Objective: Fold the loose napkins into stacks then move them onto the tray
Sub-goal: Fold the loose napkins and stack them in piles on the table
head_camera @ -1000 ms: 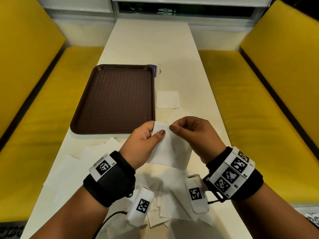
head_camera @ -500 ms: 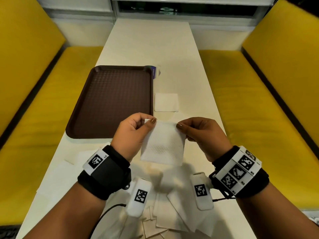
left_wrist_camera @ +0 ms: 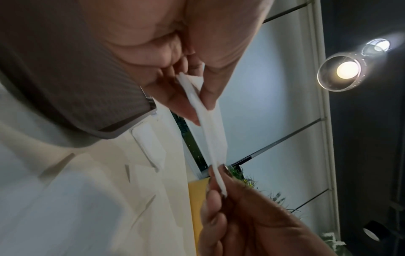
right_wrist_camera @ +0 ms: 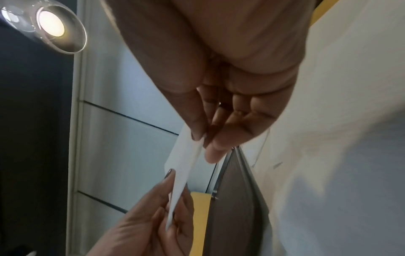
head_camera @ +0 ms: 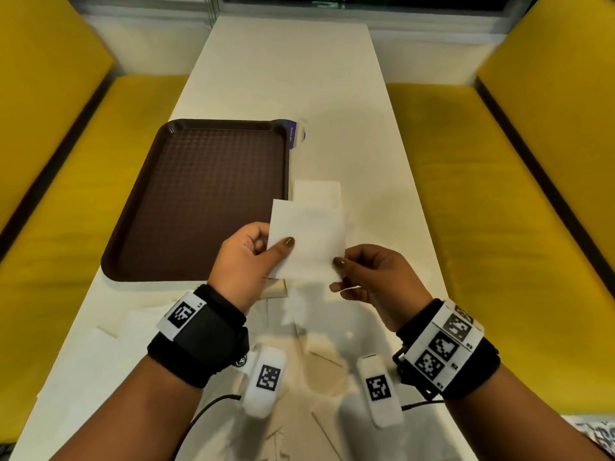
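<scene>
Yellow benches (head_camera: pixel 83 201) are seen on both sides of a long pale worktop (head_camera: pixel 286 71) that runs away toward a far wall. On the left half of the worktop a dark brown tray (head_camera: pixel 199 201) is set, with nothing lying in it. Just beside the tray's right rim a small folded napkin (head_camera: pixel 317 193) is laid flat on the worktop, and part of it is hidden behind what is held in front.

Above the near part of the worktop a white napkin (head_camera: pixel 307 241) is held up off the surface by both hands. Its left edge is pinched by the left hand (head_camera: pixel 244 261), with the thumb pressed on the near face and the fingers curled behind it. Its lower right corner is pinched by the right hand (head_camera: pixel 376 281) between thumb and forefinger. The grip of each hand is therefore closed on this same napkin. From the left wrist the napkin (left_wrist_camera: pixel 211 131) is seen edge-on as a thin doubled sheet stretched between the two hands, and the same is shown from the right wrist (right_wrist_camera: pixel 184 166).

Under the wrists, at the near end of the worktop, loose napkins (head_camera: pixel 319 364) are spread in an overlapping heap, blurred in places. A lit lamp (left_wrist_camera: pixel 346 69) is seen overhead.
</scene>
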`<action>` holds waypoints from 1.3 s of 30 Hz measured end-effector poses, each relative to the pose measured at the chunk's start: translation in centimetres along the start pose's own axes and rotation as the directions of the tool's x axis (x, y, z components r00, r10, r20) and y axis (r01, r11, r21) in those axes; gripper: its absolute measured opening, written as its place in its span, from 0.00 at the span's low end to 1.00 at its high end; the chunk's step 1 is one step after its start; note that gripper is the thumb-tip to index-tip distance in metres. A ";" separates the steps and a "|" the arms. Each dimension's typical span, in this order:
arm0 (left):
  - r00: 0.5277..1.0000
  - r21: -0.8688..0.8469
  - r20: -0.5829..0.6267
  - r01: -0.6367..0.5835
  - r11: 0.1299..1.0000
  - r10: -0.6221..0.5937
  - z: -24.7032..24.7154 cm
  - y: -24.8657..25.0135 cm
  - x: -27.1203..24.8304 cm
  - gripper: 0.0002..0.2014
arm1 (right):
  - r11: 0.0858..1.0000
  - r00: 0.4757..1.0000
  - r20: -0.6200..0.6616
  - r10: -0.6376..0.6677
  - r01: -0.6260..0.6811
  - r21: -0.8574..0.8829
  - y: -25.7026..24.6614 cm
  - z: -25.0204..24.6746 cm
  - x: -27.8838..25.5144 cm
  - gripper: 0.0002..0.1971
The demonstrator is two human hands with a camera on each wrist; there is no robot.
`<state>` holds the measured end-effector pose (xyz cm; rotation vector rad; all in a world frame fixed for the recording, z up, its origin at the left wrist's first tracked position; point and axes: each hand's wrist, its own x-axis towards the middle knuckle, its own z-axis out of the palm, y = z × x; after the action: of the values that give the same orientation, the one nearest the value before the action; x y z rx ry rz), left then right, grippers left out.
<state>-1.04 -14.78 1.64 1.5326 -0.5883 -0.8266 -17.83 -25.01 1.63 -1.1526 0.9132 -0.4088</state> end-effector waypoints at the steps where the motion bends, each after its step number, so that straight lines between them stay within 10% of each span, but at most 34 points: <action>1: 1.000 0.009 -0.003 0.008 1.000 -0.008 0.0 0.0 0.4 0.04 | 1.000 1.000 -0.017 -0.014 0.015 0.019 -0.2 0.0 0.6 0.03; 22: 0.984 -0.109 -0.154 0.079 0.991 -0.095 -2.4 -1.6 3.7 0.06 | 0.954 0.970 -0.229 0.076 -0.138 -0.265 -2.0 -2.7 17.0 0.06; 39: 0.992 -0.020 -0.101 0.073 0.997 -0.075 -1.3 -1.0 1.9 0.04 | 0.800 0.979 -0.196 -0.049 -0.078 -0.595 -3.6 -3.0 10.3 0.11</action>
<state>1.02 -15.33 0.35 1.5792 -0.4515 -0.8028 -13.51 -35.43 0.42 -1.7081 1.2846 -0.2225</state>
